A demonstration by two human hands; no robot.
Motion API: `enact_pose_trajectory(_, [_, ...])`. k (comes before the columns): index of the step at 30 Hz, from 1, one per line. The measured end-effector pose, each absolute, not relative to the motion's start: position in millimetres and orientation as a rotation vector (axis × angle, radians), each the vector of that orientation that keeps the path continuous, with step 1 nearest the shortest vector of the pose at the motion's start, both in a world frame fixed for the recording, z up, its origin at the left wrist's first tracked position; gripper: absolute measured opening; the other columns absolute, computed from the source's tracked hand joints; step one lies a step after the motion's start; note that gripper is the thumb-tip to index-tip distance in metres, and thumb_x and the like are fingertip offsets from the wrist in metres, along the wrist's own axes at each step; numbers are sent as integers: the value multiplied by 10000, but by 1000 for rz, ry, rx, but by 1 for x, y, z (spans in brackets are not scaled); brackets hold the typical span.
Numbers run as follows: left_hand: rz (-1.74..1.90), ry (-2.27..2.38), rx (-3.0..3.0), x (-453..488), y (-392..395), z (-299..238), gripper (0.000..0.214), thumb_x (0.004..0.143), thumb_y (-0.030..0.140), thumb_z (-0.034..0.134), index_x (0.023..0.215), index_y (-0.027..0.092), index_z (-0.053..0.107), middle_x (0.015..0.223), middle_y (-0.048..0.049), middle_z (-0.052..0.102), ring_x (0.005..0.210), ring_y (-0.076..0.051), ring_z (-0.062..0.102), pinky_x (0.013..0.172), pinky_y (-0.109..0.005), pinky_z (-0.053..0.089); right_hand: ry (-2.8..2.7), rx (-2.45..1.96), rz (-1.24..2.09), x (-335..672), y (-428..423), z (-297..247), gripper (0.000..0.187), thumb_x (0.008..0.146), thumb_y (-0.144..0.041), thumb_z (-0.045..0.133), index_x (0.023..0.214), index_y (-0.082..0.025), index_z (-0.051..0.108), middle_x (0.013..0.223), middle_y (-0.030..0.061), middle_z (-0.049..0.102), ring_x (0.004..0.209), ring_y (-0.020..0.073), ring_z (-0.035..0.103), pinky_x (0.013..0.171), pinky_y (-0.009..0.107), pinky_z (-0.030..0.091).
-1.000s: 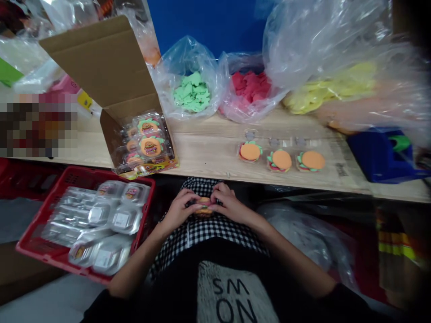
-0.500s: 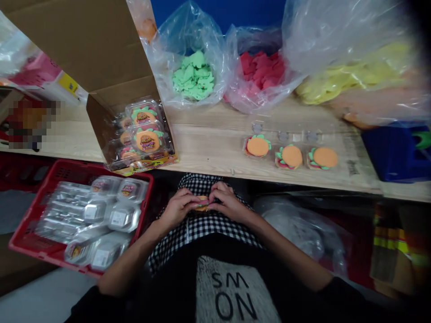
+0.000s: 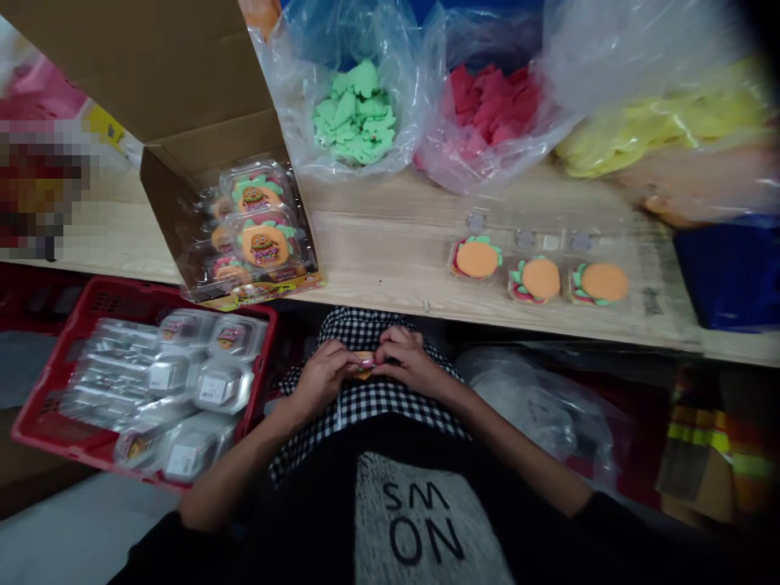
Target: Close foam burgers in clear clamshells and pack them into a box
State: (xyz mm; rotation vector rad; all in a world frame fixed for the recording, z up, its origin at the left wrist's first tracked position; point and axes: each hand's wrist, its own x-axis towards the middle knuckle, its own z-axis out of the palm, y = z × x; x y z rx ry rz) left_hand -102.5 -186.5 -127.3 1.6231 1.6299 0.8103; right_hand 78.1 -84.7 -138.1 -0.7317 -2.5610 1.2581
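My left hand (image 3: 322, 378) and my right hand (image 3: 405, 357) meet over my lap on the checked cloth, fingers curled around a small orange burger-shaped toy (image 3: 366, 363), mostly hidden between them. On the wooden table (image 3: 390, 260) ahead lie three orange burger toys (image 3: 536, 278) in a row, with small clear pieces just behind them. A cardboard box (image 3: 183, 97) at the left of the table holds clear packs of finished burger toys (image 3: 259, 236).
A red basket (image 3: 91, 309) of clear plastic packs sits at my left below the table. Plastic bags of green pieces (image 3: 357, 114), red pieces (image 3: 491, 106) and yellow pieces (image 3: 658, 130) line the table's back. A blue object (image 3: 728, 272) stands at right.
My hands stay together on the toy and have closed in over it more. The view has tipped downward, so the table and bags appear higher in the picture.
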Motion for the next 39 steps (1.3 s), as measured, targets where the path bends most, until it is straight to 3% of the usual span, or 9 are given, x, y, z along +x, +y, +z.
enact_pose_trajectory(5, [737, 1676, 1667, -103, -181, -125, 174, 812, 245, 482, 836, 171, 637, 734, -33, 519, 745, -149, 479, 679, -269, 409, -2447, -745, 1351, 91, -72, -119, 171, 868, -342, 407, 927, -234, 526, 924, 36, 537, 926, 181, 464, 814, 361, 266])
enact_pose_trajectory(10, [733, 1660, 1678, -102, -177, -124, 155, 807, 240, 495, 820, 164, 629, 735, -28, 523, 742, -140, 486, 685, -262, 408, -2403, -641, 1540, 89, -60, -101, 229, 885, -273, 346, 1106, -215, 360, 847, 21, 571, 802, 154, 521, 837, 361, 272])
enact_pose_trajectory(13, [734, 1642, 1689, -101, -177, -125, 151, 803, 241, 501, 841, 175, 632, 749, -28, 526, 753, -142, 490, 693, -266, 409, -2600, -401, 1582, 77, -55, -92, 208, 872, -245, 377, 1074, -201, 353, 786, -8, 584, 765, 143, 525, 841, 357, 249])
enact_pose_trajectory(18, [764, 1639, 1692, -100, -179, -126, 142, 796, 254, 511, 796, 168, 624, 759, -32, 523, 756, -143, 495, 695, -269, 411, -2899, -96, 1337, 56, -54, -84, 111, 863, -252, 382, 955, -192, 392, 801, 14, 571, 738, 148, 504, 770, 316, 261])
enact_pose_trajectory(26, [803, 1601, 1685, -102, -182, -129, 130, 795, 231, 511, 773, 157, 616, 769, -42, 534, 780, -152, 499, 710, -278, 413, -3081, -10, 1071, 42, -58, -90, 61, 842, -224, 421, 874, -181, 393, 789, 41, 584, 734, 177, 520, 696, 306, 264])
enact_pose_trajectory(33, [808, 1640, 1673, -101, -184, -129, 136, 797, 240, 508, 798, 175, 627, 743, -28, 527, 743, -141, 499, 682, -267, 414, -2906, -358, 1219, 59, -51, -95, 474, 794, -386, 527, 1173, -170, 340, 793, 24, 601, 727, 177, 544, 760, 339, 321])
enact_pose_trajectory(35, [807, 1650, 1662, -101, -184, -128, 130, 791, 241, 519, 812, 182, 632, 745, -25, 529, 742, -139, 500, 683, -266, 416, -2748, -509, 1145, 70, -55, -97, 400, 820, -380, 490, 1150, -178, 387, 852, 46, 584, 776, 177, 526, 742, 323, 344])
enact_pose_trajectory(37, [818, 1655, 1647, -101, -184, -128, 125, 785, 240, 528, 816, 183, 634, 739, -22, 530, 738, -137, 501, 681, -265, 418, -2646, -600, 974, 80, -64, -99, 240, 847, -347, 450, 1011, -179, 500, 871, 64, 560, 824, 184, 493, 724, 314, 344])
enact_pose_trajectory(39, [828, 1653, 1637, -101, -184, -128, 118, 783, 239, 532, 802, 181, 633, 728, -18, 528, 729, -135, 500, 674, -263, 418, -2644, -617, 814, 86, -77, -100, 196, 858, -322, 430, 873, -182, 566, 854, 68, 547, 825, 189, 462, 704, 314, 322])
